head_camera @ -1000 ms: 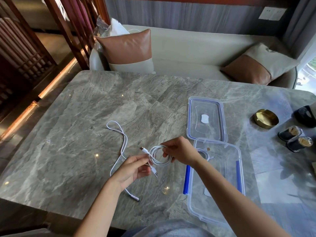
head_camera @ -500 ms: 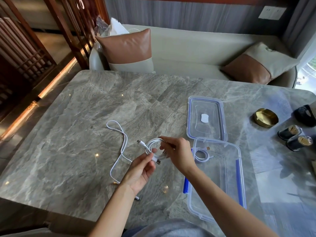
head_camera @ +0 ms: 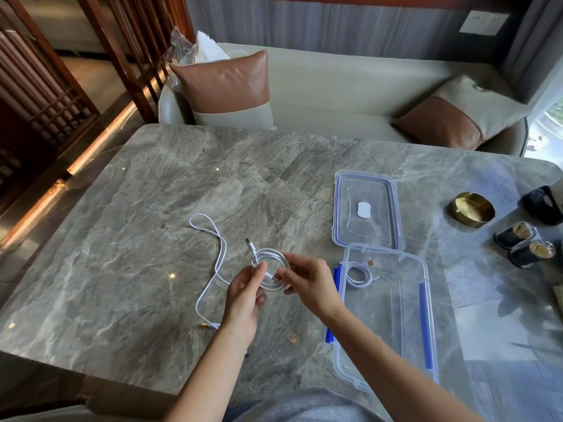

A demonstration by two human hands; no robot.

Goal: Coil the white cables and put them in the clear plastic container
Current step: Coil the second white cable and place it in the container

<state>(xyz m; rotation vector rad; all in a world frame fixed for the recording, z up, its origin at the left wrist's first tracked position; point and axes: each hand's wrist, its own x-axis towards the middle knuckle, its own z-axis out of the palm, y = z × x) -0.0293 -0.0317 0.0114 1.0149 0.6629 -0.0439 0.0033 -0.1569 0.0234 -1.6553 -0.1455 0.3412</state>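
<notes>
Daylight from the window [head_camera: 553, 117] at the far right washes the right side of the marble table [head_camera: 146, 254] pale blue, with a blown-out patch near its edge. Small glints dot the left side, and a warm strip light [head_camera: 100, 141] glows on the floor. The coiled white cable [head_camera: 268, 269] is sharp, but the dark jars [head_camera: 515, 236] at the right smear. The clear plastic container [head_camera: 393, 253] catches faint highlights. The wide lens bows the frame edges.
</notes>
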